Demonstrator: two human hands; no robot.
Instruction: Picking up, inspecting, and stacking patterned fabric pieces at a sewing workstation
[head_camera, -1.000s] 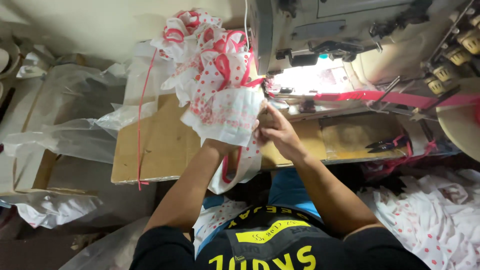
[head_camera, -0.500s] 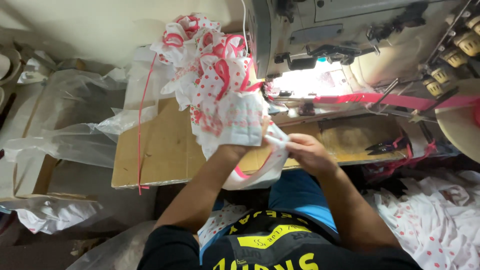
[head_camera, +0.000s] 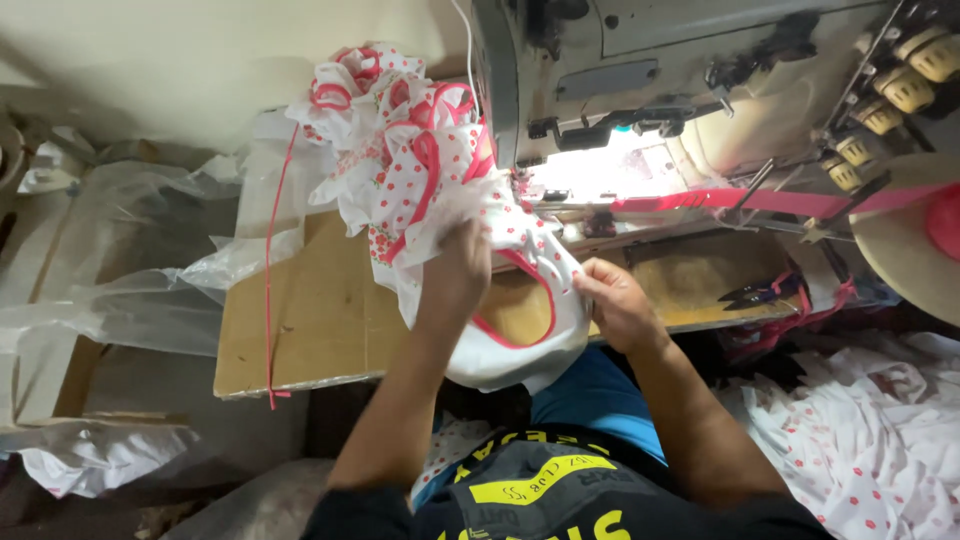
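Note:
My left hand (head_camera: 458, 268) grips the upper part of a white garment piece with red dots and pink binding (head_camera: 520, 300), close to the sewing machine's needle area (head_camera: 560, 195). My right hand (head_camera: 612, 300) pinches the same piece at its right edge over the wooden table (head_camera: 300, 320). A chain of sewn pieces of the same fabric (head_camera: 390, 150) is heaped behind my left hand. Pink binding tape (head_camera: 720, 200) runs into the machine from the right.
The grey sewing machine (head_camera: 680, 90) fills the upper right, with thread cones (head_camera: 900, 90) at the far right. Black snips (head_camera: 755, 293) lie on the machine bed. Clear plastic sheeting (head_camera: 130, 270) covers the left. More dotted fabric (head_camera: 870, 430) lies lower right.
My left hand has risen with the garment toward the needle area. My right hand has shifted right and spread the piece, so its pink-bound edge now shows open between both hands.

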